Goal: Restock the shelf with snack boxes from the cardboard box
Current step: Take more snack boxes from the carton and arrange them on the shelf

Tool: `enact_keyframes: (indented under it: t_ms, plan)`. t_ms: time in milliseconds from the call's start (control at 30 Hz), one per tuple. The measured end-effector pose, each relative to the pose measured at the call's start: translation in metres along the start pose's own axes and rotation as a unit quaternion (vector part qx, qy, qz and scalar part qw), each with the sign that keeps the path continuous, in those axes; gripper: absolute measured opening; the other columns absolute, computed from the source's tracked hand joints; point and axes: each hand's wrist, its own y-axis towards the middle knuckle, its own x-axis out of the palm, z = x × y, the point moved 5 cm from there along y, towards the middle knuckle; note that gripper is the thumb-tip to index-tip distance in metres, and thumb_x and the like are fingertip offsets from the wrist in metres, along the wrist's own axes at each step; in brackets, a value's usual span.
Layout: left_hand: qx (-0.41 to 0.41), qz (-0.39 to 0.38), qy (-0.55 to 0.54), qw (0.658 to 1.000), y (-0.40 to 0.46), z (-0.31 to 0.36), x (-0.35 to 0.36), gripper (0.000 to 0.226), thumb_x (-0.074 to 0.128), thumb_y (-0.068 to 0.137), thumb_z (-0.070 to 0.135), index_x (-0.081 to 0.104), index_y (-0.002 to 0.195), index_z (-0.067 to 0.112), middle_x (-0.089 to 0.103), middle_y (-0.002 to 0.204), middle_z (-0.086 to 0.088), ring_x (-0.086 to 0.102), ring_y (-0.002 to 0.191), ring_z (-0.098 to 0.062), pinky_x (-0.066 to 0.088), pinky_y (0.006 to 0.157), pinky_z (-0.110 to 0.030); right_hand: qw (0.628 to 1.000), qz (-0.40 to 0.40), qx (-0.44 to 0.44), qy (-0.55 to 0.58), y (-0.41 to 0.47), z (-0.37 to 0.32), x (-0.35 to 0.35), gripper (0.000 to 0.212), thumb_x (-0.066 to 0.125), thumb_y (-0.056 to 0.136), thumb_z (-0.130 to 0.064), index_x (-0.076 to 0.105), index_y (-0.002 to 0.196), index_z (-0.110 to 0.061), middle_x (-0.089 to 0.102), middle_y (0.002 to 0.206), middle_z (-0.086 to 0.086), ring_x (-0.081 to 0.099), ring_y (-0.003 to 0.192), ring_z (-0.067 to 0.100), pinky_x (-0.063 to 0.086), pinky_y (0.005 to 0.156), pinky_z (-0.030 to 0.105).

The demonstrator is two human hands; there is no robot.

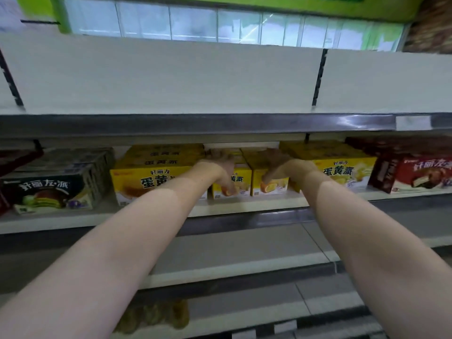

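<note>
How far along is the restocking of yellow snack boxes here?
Done: large yellow boxes and already stand on the middle shelf. In hand: left hand and right hand each rest on a small yellow box between them. Left: the top shelf is bare; the cardboard box is out of view.

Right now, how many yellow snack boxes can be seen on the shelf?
4. A large one at left, two small ones in the middle, under the left hand and the right hand, and a large one at right. More may be hidden behind.
</note>
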Motion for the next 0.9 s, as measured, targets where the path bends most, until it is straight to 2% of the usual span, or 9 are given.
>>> enact_keyframes:
  t_ms: [67,100,200,300,367,433,600,733,900]
  plan:
    - [-0.009,-0.008,0.025,1.0,0.007,0.004,0.004,0.117,0.072,0.076,0.063,0.005,0.158,0.014,0.008,0.165,-0.01,0.019,0.149,-0.033,0.03,0.116,-0.05,0.998,0.023,-0.001,-0.06,0.007,0.001,0.001,0.144,0.065,0.03,-0.096,0.017,0.155,-0.043,0.021,0.164,-0.006,0.018,0.151,0.03,0.025,0.119,0.051]
    - [-0.012,-0.008,0.028,1.0,0.01,0.007,0.005,0.119,0.068,0.077,0.068,0.0,0.158,0.014,0.0,0.166,-0.01,0.011,0.151,-0.034,0.024,0.118,-0.053,0.997,0.051,-0.01,-0.065,0.01,-0.001,-0.003,0.147,0.065,0.027,-0.097,0.017,0.155,-0.043,0.02,0.164,-0.006,0.019,0.15,0.031,0.027,0.118,0.053]
    - [-0.018,-0.015,0.022,0.999,0.018,0.009,0.009,0.118,0.06,0.076,0.077,-0.003,0.158,0.021,-0.007,0.166,-0.007,-0.001,0.152,-0.035,0.017,0.119,-0.058,0.988,0.106,-0.09,-0.068,0.0,-0.014,-0.006,0.122,0.077,0.057,-0.07,0.012,0.156,-0.04,0.012,0.165,-0.003,0.018,0.15,0.035,0.027,0.118,0.055]
    - [-0.015,-0.005,0.014,1.0,0.021,0.01,0.01,0.107,0.06,0.084,0.068,0.0,0.159,0.019,-0.002,0.166,-0.008,0.004,0.151,-0.035,0.019,0.119,-0.055,0.982,0.127,-0.126,-0.061,-0.011,-0.023,-0.008,0.102,0.079,0.073,-0.044,0.02,0.156,-0.031,0.024,0.162,0.005,0.03,0.144,0.037,0.039,0.11,0.049]
    - [0.003,-0.005,0.007,1.0,0.017,0.015,0.006,0.092,0.057,0.092,0.059,0.005,0.159,0.022,0.0,0.166,-0.007,0.006,0.152,-0.033,0.017,0.12,-0.053,0.981,0.123,-0.137,-0.056,-0.007,-0.022,-0.009,0.086,0.076,0.079,-0.035,0.029,0.151,-0.026,0.041,0.152,0.008,0.044,0.134,0.035,0.047,0.094,0.042]
    - [0.008,0.004,-0.002,1.0,0.015,0.019,0.004,0.086,0.056,0.095,0.055,0.008,0.158,0.022,0.001,0.166,-0.006,0.008,0.152,-0.033,0.018,0.118,-0.053,0.983,0.112,-0.132,-0.063,-0.003,-0.019,-0.01,0.08,0.072,0.082,-0.034,0.032,0.15,-0.025,0.045,0.149,0.008,0.047,0.131,0.034,0.044,0.085,0.038]
    - [-0.005,0.022,-0.04,0.999,0.026,0.013,0.01,0.095,0.065,0.087,0.057,0.018,0.157,0.012,0.015,0.163,-0.012,0.022,0.148,-0.033,0.032,0.116,-0.049,0.982,0.112,-0.135,-0.071,-0.002,-0.021,-0.013,0.077,0.071,0.082,-0.03,0.035,0.15,-0.024,0.049,0.142,0.008,0.051,0.124,0.032,0.046,0.082,0.037]
    - [-0.002,0.041,-0.071,0.997,0.022,0.015,0.009,0.087,0.07,0.086,0.051,0.029,0.152,0.011,0.028,0.159,-0.011,0.033,0.143,-0.032,0.038,0.111,-0.043,0.981,0.109,-0.143,-0.069,-0.004,-0.024,-0.015,0.069,0.075,0.074,-0.03,0.045,0.136,-0.021,0.056,0.113,0.002,0.056,0.099,0.025,0.047,0.068,0.033]
    - [-0.002,0.058,-0.098,0.994,0.022,0.014,0.01,0.085,0.073,0.085,0.048,0.034,0.15,0.01,0.032,0.156,-0.011,0.036,0.141,-0.032,0.04,0.11,-0.044,0.981,0.114,-0.146,-0.051,-0.004,-0.025,-0.013,0.073,0.076,0.075,-0.028,0.043,0.14,-0.022,0.056,0.124,0.004,0.054,0.103,0.024,0.048,0.073,0.035]
